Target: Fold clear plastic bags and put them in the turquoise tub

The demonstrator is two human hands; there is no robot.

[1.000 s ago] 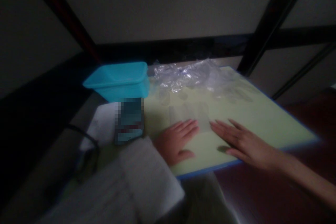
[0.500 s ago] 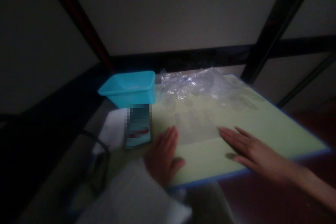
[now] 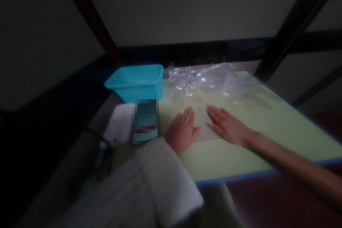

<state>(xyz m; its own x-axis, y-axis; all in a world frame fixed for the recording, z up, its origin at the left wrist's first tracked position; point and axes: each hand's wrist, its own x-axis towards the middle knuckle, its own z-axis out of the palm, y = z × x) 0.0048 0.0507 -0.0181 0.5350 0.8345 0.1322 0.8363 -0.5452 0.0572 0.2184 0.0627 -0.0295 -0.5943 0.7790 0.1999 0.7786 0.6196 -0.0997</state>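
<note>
A thin, see-through rectangular sheet or bag (image 3: pixel 203 133) lies flat on the pale yellow-green table top (image 3: pixel 240 164); its kind is hard to make out in the dim light. My left hand (image 3: pixel 184 130) rests palm down over its left part, fingers stretched forward and thumb out to the right. Across from it, my right hand (image 3: pixel 227 123) lies flat over the right part, fingers pointing away to the left. Both hands are open and grip nothing. Each hides some of the sheet beneath it.
A turquoise plastic basin (image 3: pixel 141 91) stands at the back left. Crumpled clear plastic (image 3: pixel 208 80) spreads along the back edge. Left of my left hand lies a blurred phone-like object (image 3: pixel 145 123) beside a white item (image 3: pixel 119 124). A dark cable (image 3: pixel 100 137) curves at the left.
Both hands have moved forward and closer together, from the sheet's near sides onto the sheet itself. The view has shifted slightly.
</note>
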